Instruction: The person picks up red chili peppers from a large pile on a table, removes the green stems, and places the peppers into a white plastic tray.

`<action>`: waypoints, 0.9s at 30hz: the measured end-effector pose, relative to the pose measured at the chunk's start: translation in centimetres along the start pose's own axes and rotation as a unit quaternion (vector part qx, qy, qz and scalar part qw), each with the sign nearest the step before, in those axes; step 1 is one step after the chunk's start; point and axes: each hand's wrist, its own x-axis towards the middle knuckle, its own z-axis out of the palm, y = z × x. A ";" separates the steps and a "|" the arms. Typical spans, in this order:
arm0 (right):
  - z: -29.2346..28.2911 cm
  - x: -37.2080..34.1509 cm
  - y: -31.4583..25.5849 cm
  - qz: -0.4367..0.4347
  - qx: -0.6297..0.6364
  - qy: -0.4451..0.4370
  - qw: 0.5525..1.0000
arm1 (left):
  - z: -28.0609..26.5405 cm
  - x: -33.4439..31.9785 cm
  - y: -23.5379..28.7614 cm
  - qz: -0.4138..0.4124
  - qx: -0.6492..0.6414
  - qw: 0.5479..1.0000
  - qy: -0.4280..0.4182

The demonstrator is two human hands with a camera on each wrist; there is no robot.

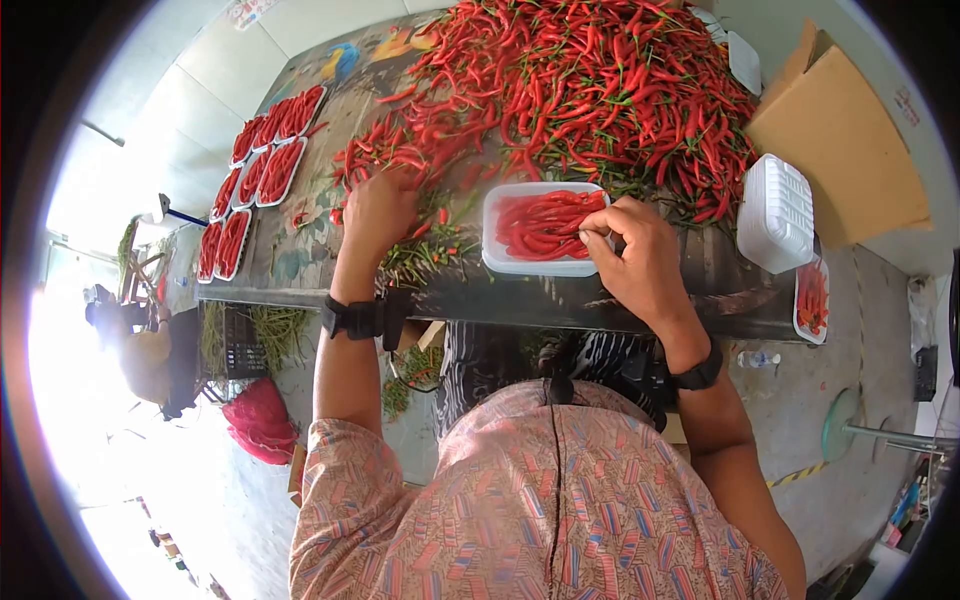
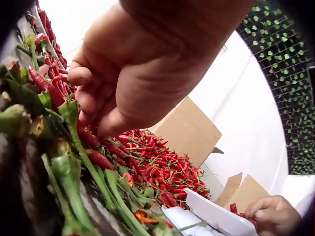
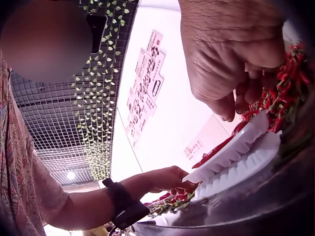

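Note:
My left hand (image 1: 380, 215) is down among loose red chilli peppers (image 1: 430, 150) on the table, left of the tray. In the left wrist view its thumb and fingers (image 2: 86, 101) curl round red chillies, partly hidden behind them. My right hand (image 1: 640, 255) is over the right end of a white plastic tray (image 1: 487, 225), thumb and forefinger pinching a red chilli among those lying lengthwise in it. From the right wrist, the chillies (image 3: 216, 150) show above the tray rim, under the fingertips. A second white tray (image 3: 241, 169) sits beneath this one.
A large heap of chillies (image 1: 620, 90) covers the far side. Filled trays (image 1: 283, 170) stand at the left edge. On the right are stacked trays (image 1: 775, 215), a cardboard box (image 1: 840, 140) and a small tray of chillies (image 1: 812, 300). Green stem scraps (image 1: 425, 258) lie near the front edge.

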 end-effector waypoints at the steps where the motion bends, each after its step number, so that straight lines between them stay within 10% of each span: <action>1: 0.1 0.0 0.0 0.003 0.003 -0.001 1.000 | 0.0 -0.2 0.0 -0.002 -0.001 1.000 0.001; 10: 0.0 0.0 -0.8 -0.003 0.019 0.000 1.000 | -3.6 -3.5 0.6 0.035 -0.056 0.992 0.104; 18: 0.4 0.1 -2.9 0.079 0.233 -0.044 0.968 | -3.1 -10.6 8.1 0.061 -0.486 0.867 -0.094; 27: -1.6 -1.6 -3.1 0.135 0.258 -0.139 0.946 | -1.1 -12.2 9.3 0.086 -0.479 0.860 -0.153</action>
